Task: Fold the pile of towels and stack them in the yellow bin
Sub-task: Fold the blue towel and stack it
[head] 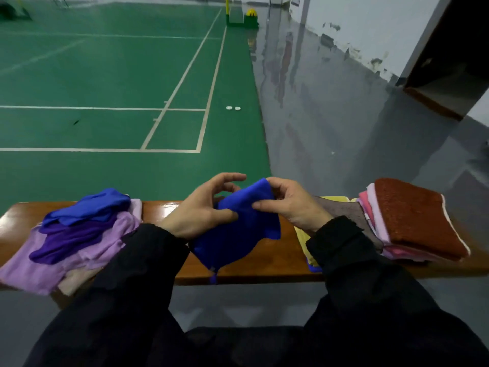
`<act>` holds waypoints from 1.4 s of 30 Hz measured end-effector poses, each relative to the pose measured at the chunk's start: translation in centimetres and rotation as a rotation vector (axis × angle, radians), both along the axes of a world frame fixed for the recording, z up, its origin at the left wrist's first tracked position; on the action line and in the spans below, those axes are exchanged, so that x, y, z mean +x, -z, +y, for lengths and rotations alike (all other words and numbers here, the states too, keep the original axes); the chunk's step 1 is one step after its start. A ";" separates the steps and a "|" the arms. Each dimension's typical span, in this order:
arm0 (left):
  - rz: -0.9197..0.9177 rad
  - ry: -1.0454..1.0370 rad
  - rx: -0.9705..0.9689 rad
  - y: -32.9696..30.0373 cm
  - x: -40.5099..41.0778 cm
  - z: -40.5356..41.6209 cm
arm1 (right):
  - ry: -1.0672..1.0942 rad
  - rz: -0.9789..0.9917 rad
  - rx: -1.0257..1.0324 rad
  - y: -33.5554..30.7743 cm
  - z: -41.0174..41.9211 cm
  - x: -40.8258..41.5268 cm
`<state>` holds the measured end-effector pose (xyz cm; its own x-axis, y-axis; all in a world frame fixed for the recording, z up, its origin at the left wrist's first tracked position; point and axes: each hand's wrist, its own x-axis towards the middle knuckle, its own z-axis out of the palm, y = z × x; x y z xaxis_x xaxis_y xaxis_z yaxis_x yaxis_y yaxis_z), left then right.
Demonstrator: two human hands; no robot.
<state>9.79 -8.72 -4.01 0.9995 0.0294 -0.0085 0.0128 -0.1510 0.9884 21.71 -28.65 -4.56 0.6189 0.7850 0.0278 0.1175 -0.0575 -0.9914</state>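
wooden bench (164,207): both ends cut off by picture edges | yellow cloth (301,235): mostly hidden behind right sleeve (344,242), bin or towel cannot tell | unfolded pile (79,234): lower towels covered, left edge cut off | two white discs (232,108) on court: too small to identify

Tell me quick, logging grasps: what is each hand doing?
Left hand: pinching the blue towel.
Right hand: closed on the same towel.
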 end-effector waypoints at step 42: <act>-0.392 0.183 1.001 11.0 7.5 -17.7 | 0.365 -1.205 -0.949 6.0 -18.8 3.1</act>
<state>17.26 -26.43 -14.99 0.9176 -0.3036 0.2564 -0.3806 -0.8570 0.3473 24.80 -47.44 -10.60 0.7493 0.6217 0.2283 0.6211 -0.7792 0.0835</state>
